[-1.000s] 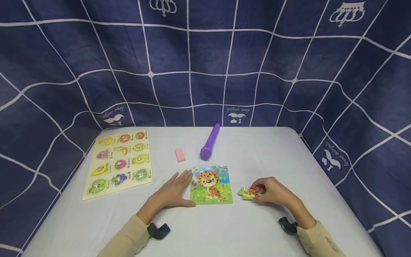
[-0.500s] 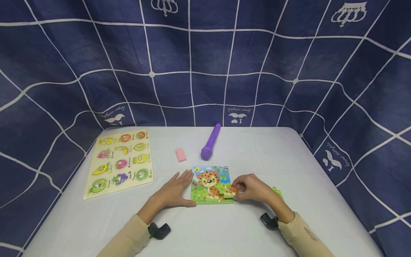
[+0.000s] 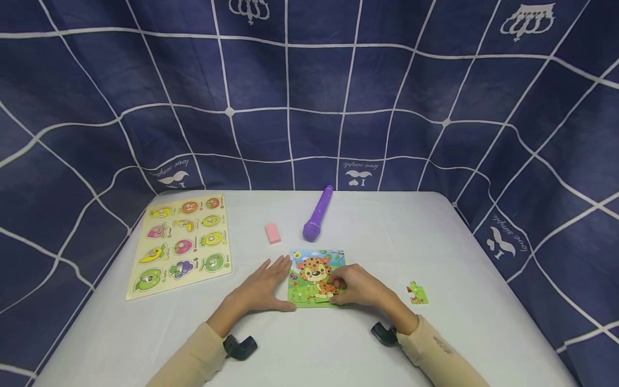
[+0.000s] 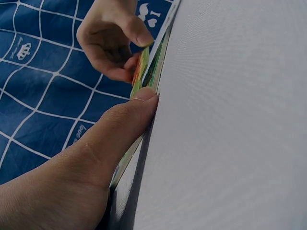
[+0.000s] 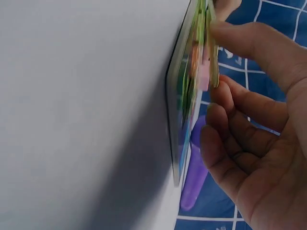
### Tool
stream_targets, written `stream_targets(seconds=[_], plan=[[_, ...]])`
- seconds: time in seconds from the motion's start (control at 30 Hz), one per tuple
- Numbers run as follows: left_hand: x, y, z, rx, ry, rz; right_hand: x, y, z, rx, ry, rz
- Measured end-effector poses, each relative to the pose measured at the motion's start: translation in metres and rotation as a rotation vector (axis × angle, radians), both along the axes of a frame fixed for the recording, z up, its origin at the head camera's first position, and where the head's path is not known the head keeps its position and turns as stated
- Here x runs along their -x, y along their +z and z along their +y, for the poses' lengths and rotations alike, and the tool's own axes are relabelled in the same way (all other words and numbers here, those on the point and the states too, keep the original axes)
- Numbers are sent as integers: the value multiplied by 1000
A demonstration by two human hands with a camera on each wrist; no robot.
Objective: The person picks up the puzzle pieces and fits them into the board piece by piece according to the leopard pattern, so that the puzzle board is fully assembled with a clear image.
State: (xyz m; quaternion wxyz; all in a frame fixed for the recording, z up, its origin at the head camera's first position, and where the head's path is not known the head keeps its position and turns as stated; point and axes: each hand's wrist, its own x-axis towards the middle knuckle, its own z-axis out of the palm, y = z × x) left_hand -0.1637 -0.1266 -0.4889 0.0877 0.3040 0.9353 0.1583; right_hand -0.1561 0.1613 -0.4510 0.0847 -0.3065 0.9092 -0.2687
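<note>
A jigsaw puzzle board [image 3: 340, 258] with a spotted cub picture lies at the middle of the white table. My left hand [image 3: 259, 287] rests along the board's left side with its fingers stretched out, its thumb at the near-left corner. Between thumb and fingers, my right hand [image 3: 361, 286] pinches a green and orange puzzle piece [image 4: 140, 72], close over the lower part of the picture. In the right wrist view the piece [image 5: 214, 57] stands slightly above the board's face. Part of the picture's right side is hidden behind my right hand.
Another puzzle piece [image 3: 419, 294] lies to the right of my right hand. Behind the board are a pink block [image 3: 273, 233] and a purple toy microphone [image 3: 317, 215]. A wooden fruit peg board [image 3: 223, 271] occupies the left, and a blue checked curtain [image 3: 309, 134] hangs behind the table.
My right hand has carried the pinched puzzle piece leftward from the table to over the board. The other loose piece has come into sight on the right. My left hand stays put.
</note>
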Motion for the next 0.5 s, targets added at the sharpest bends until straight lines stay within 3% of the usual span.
stream_targets(seconds=[0.5], plan=[[0,1,0,13,-1,4,5,-3,-10,-25,-13,-16]])
